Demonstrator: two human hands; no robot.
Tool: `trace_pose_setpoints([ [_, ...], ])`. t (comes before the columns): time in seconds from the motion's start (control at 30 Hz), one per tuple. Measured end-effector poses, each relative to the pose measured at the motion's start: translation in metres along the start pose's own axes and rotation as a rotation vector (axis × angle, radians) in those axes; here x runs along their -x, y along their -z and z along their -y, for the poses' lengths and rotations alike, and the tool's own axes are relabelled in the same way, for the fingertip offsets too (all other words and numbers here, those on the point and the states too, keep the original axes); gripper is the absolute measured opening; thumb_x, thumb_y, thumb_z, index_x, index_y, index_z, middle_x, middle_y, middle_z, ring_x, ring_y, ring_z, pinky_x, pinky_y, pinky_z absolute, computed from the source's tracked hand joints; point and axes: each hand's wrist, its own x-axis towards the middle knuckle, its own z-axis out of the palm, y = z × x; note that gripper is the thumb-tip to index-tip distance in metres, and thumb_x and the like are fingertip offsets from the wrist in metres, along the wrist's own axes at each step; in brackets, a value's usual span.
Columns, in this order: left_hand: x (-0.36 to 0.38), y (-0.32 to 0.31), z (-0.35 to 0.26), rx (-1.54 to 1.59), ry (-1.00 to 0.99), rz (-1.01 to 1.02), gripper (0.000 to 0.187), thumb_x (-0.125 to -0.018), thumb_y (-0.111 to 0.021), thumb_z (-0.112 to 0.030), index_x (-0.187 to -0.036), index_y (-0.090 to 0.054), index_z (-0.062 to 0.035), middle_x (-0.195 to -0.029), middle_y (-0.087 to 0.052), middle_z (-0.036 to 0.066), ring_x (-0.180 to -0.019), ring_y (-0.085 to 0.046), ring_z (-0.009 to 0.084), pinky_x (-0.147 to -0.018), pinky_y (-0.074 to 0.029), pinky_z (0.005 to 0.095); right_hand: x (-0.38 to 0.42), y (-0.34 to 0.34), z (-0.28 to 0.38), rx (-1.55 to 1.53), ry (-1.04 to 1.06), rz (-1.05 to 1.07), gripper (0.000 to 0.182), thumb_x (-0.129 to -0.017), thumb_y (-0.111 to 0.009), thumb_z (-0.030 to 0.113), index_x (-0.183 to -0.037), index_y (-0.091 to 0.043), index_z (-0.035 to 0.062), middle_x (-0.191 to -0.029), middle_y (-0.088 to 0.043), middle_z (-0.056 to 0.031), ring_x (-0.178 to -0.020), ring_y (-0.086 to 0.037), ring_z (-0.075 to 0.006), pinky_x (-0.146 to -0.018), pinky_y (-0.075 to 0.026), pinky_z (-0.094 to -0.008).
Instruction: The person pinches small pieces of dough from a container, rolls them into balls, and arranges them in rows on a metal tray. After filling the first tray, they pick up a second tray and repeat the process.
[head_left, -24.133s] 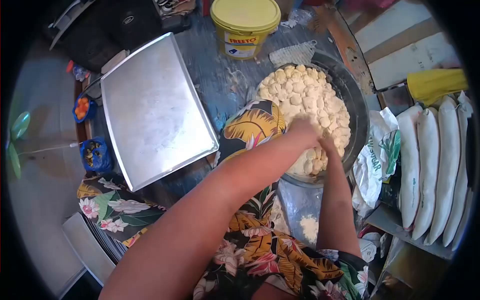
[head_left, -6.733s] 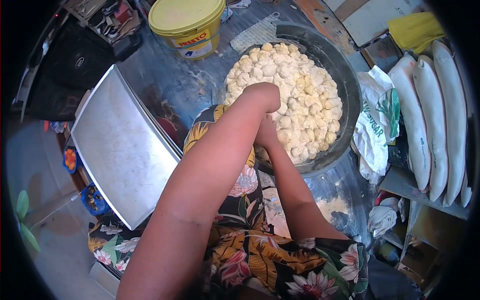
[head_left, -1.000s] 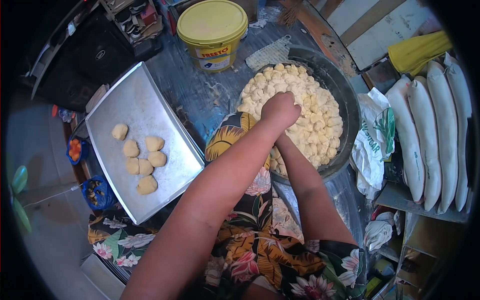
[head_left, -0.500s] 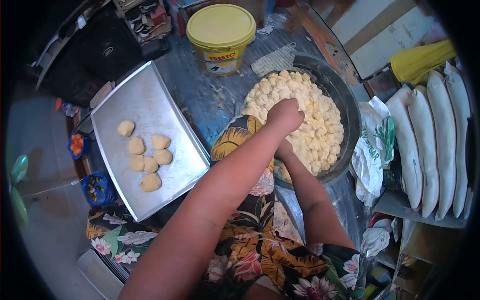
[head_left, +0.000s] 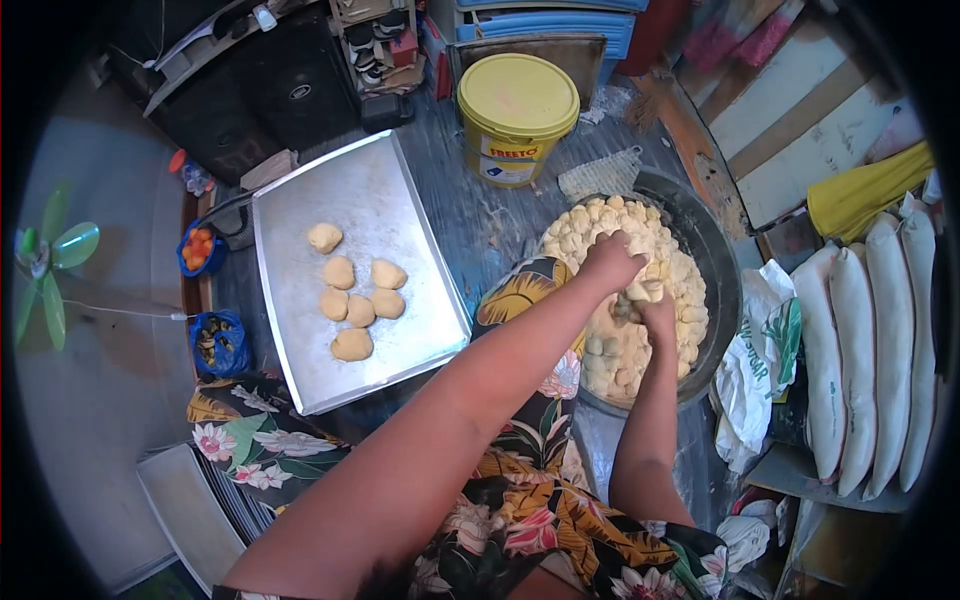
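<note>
A dark round bowl (head_left: 716,262) on the blue table holds a heap of pale dough pieces (head_left: 683,285). My left hand (head_left: 610,262) reaches into the heap from the near left, its fingers curled on a dough lump. Just below it, my right hand (head_left: 657,318) is pressed into the dough with its fingertips buried, so its grip is hidden. The two hands almost touch. To the left lies a metal tray (head_left: 405,190) with several rounded dough balls (head_left: 352,300) grouped in its middle.
A yellow lidded bucket (head_left: 516,105) stands behind the bowl, with a mesh cloth (head_left: 600,175) beside it. White sacks (head_left: 880,340) and a plastic bag (head_left: 765,350) crowd the right side. Two small blue bowls (head_left: 215,340) and a fan (head_left: 45,260) are at the left.
The view has shifted, so tray and bowl sit further right. My right hand has come out from under my left arm into the dough. The dough balls on the tray lie as before.
</note>
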Motion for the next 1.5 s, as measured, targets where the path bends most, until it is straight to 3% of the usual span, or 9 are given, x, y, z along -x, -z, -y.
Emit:
trace_pose_setpoints([
  [0.3,0.069,0.113,-0.003,1.161,-0.102,0.353,0.073,-0.082,-0.044,-0.069,-0.137,-0.033,-0.0226,-0.139,-0.037,0.006,-0.13,-0.033,0.0261,-0.099,-0.027,0.0582,0.068,-0.076,0.206,-0.365,0.471,0.352,0.046,-0.059,-0.065,0.0,-0.103,-0.053,0.002,-0.099,-0.061,-0.0085,-0.088,-0.061,-0.0165,-0.076,-0.05,-0.0301],
  [0.5,0.138,0.22,0.074,1.146,-0.125,-0.294,0.056,-0.087,-0.05,-0.055,-0.129,-0.041,-0.0192,-0.121,-0.053,0.004,-0.11,-0.052,0.0192,-0.088,-0.044,0.0386,0.105,-0.236,0.239,-0.216,0.612,0.798,0.057,-0.059,-0.077,0.01,-0.111,-0.052,0.0065,-0.11,-0.055,-0.0142,-0.098,-0.057,-0.026,-0.088,-0.045,-0.0338],
  [0.73,0.17,0.277,0.198,0.29,0.101,-0.832,0.059,-0.087,-0.056,-0.038,-0.136,-0.038,-0.0092,-0.133,-0.043,0.018,-0.123,-0.042,0.0295,-0.101,-0.033,0.0423,0.105,-0.335,0.155,0.843,0.704,0.933,0.066,-0.067,-0.074,0.02,-0.127,-0.046,0.0121,-0.123,-0.046,-0.017,-0.115,-0.047,-0.0344,-0.095,-0.04,-0.0443],
  [0.8,0.17,0.268,0.202,-0.452,0.344,-0.781,0.064,-0.086,-0.056,-0.044,-0.139,-0.037,-0.0149,-0.138,-0.036,0.023,-0.131,-0.029,0.0365,-0.106,-0.022,0.0477,0.106,-0.327,0.158,0.863,0.76,0.904,0.067,-0.068,-0.073,0.023,-0.128,-0.046,0.0123,-0.125,-0.046,-0.0174,-0.116,-0.047,-0.0342,-0.095,-0.04,-0.0437],
  [0.93,0.162,0.247,0.173,-0.717,0.36,-0.932,0.064,-0.082,-0.059,-0.048,-0.135,-0.043,-0.016,-0.146,-0.02,0.023,-0.134,-0.022,0.0391,-0.106,-0.018,0.0527,0.096,-0.248,0.202,0.539,0.942,0.63,0.059,-0.071,-0.071,0.025,-0.124,-0.05,0.0091,-0.126,-0.049,-0.0152,-0.116,-0.047,-0.0316,-0.099,-0.037,-0.0424],
  [1.07,0.139,0.2,0.076,-0.6,-0.184,-0.717,0.052,-0.079,-0.066,-0.036,-0.124,-0.053,-0.0129,-0.14,-0.032,0.022,-0.132,-0.028,0.0359,-0.104,-0.02,0.0536,0.024,-0.149,0.183,-0.01,0.727,0.146,0.045,-0.074,-0.072,0.023,-0.113,-0.057,0.0065,-0.111,-0.056,-0.0146,-0.102,-0.055,-0.0271,-0.086,-0.045,-0.0359],
  [1.27,0.097,0.071,-0.023,-0.559,-0.742,-0.255,0.042,-0.077,-0.066,-0.028,-0.114,-0.058,-0.0095,-0.137,-0.037,0.019,-0.125,-0.037,0.0367,-0.102,-0.027,0.0465,-0.065,-0.015,-0.036,0.653,0.057,0.152,0.052,-0.075,-0.071,0.032,-0.117,-0.057,0.005,-0.116,-0.058,-0.0181,-0.105,-0.056,-0.0292,-0.091,-0.044,-0.0371],
  [1.33,0.077,0.028,-0.024,-0.504,-0.71,-0.01,0.04,-0.078,-0.064,-0.029,-0.112,-0.058,-0.0093,-0.138,-0.036,0.018,-0.123,-0.041,0.036,-0.1,-0.03,0.0474,-0.052,-0.007,-0.106,0.575,0.181,0.568,0.056,-0.074,-0.071,0.037,-0.119,-0.056,0.0073,-0.112,-0.061,-0.018,-0.106,-0.057,-0.0307,-0.092,-0.043,-0.0363],
  [1.5,0.044,-0.001,-0.005,-0.707,-0.362,0.404,0.038,-0.08,-0.062,-0.028,-0.111,-0.058,-0.0066,-0.125,-0.046,0.017,-0.101,-0.057,0.0327,-0.088,-0.043,0.0424,0.073,-0.051,-0.124,1.17,-0.125,0.263,0.076,-0.068,-0.075,0.027,-0.134,-0.039,0.0241,-0.13,-0.043,-0.0123,-0.118,-0.04,-0.0438,-0.098,-0.039,-0.0452],
])
